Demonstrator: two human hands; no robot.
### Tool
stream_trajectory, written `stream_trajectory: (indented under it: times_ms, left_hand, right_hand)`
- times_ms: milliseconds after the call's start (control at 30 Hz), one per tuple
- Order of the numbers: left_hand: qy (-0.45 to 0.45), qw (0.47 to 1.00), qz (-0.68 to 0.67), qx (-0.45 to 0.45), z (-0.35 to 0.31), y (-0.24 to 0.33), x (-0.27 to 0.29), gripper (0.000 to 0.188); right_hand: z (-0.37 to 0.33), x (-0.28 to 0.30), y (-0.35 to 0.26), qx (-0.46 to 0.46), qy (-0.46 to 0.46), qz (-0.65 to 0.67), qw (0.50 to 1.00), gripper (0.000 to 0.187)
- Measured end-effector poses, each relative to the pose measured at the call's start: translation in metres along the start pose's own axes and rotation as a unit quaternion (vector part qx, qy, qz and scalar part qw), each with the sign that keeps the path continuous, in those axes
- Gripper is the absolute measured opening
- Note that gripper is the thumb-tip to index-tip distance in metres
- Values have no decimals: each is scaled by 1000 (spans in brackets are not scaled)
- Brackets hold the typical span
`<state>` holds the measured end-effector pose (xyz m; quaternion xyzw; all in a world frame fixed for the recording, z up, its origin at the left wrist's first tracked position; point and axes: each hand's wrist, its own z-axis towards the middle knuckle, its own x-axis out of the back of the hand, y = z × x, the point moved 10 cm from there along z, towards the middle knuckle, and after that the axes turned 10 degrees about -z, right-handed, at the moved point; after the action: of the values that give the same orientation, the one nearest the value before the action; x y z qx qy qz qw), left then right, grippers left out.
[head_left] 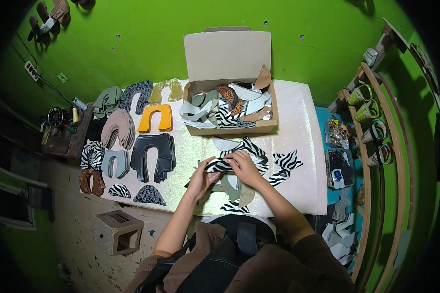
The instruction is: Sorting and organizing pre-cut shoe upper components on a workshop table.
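Note:
Between my two hands is a curved zebra-print piece of shoe-upper material (217,165), raised just over the near middle of the table. My left hand (198,182) grips its left end, thumb on top. The fingers of my right hand (246,170) are closed on its right end. Beneath and around my hands lies a loose pile: an olive-green piece (231,187), a tan piece (247,196) and more zebra-print offcuts. One zebra-print scrap (288,160) lies apart to the right. Part of the pile is hidden by my hands.
An open cardboard box (230,131) of mixed cut pieces stands behind the pile. Stacks of U-shaped pieces, including black (141,146) and orange ones (145,122), cover the table's left side. Sandals hang on a wooden rack (368,141) at right; a stool (116,222) stands lower left.

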<state>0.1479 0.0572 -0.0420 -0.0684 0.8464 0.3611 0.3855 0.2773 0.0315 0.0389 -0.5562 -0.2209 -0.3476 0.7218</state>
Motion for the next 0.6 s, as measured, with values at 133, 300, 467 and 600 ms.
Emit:
stream_trajectory:
  times_ms: [133,300,467,600]
  left_hand:
    - [-15,1000,-3,23,-5,-8,-15,46]
    - [-24,999,-9,30,-7,-10,-11,41]
    - [-8,1000,17,-3,-12,-3,-5,34]
    - [14,999,26,-15,-17,5,-6,34]
  right_hand:
    - [4,-6,-8,21,20,-39,999,14]
    - [3,-14,-10,4,49,-38,998,15]
    - [3,-21,-18,-13,28,-15,999,20]
    - [4,-18,-29,26,-10,-1,1000,43]
